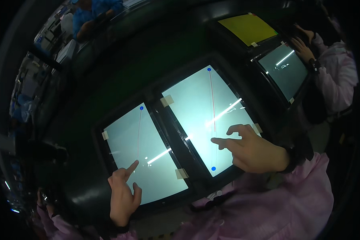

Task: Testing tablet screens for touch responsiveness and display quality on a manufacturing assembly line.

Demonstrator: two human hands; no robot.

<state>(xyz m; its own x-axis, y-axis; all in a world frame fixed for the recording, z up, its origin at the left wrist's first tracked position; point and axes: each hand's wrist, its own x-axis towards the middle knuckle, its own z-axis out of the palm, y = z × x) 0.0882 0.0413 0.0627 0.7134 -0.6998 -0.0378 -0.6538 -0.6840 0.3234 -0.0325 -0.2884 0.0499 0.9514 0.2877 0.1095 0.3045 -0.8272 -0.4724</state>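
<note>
My left hand is over the left lit screen, its index finger stretched out and the thumb apart. That fingertip is at the lower end of a thin red line running down from a blue dot. Over the brighter right screen, my right hand points leftward with its index finger, the other fingers bent and apart. Its tip lies just below the end of another red line, between an upper blue dot and a lower one. Neither hand holds anything; whether the fingertips touch the glass I cannot tell.
Tape pieces sit on the screens' edges, and a dark frame separates the panels. At upper right, another person's hand is at a dimmer screen beside a yellow one. A person in blue is at the far left.
</note>
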